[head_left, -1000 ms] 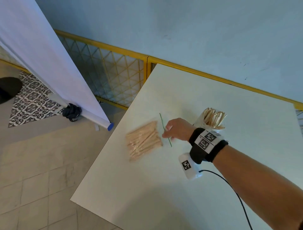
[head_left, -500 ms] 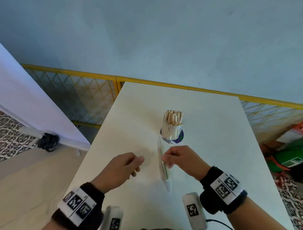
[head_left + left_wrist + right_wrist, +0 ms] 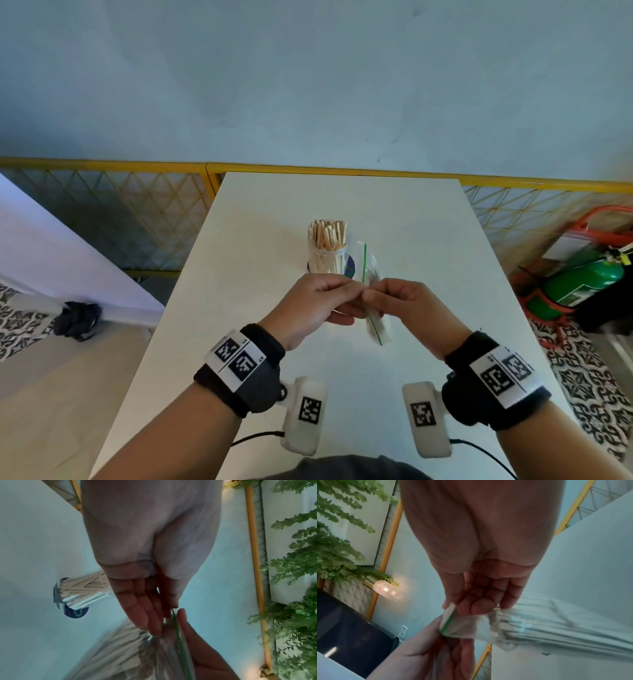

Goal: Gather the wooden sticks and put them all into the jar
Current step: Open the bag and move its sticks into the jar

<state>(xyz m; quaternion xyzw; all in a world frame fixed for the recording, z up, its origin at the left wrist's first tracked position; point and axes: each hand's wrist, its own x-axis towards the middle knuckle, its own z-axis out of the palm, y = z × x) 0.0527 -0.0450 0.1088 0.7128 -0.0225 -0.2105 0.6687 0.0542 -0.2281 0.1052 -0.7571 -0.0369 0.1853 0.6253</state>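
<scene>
Fingers [image 3: 337, 284] of both hands pinch bag [image 3: 371, 274] mouth w/ sticks; jar [image 3: 325, 260] just beyond, nearer left hand [image 3: 313, 305].

Bare forearms, no sleeves. Black wristband [image 3: 260, 370] on left, black wristband [image 3: 493, 383] on right, each with white label carrying two black square fiducial codes. White camera pod [image 3: 303, 416] and white camera pod [image 3: 426, 419] under wrists, one code apiece, thin black cable [image 3: 255, 438] trailing back.
</scene>
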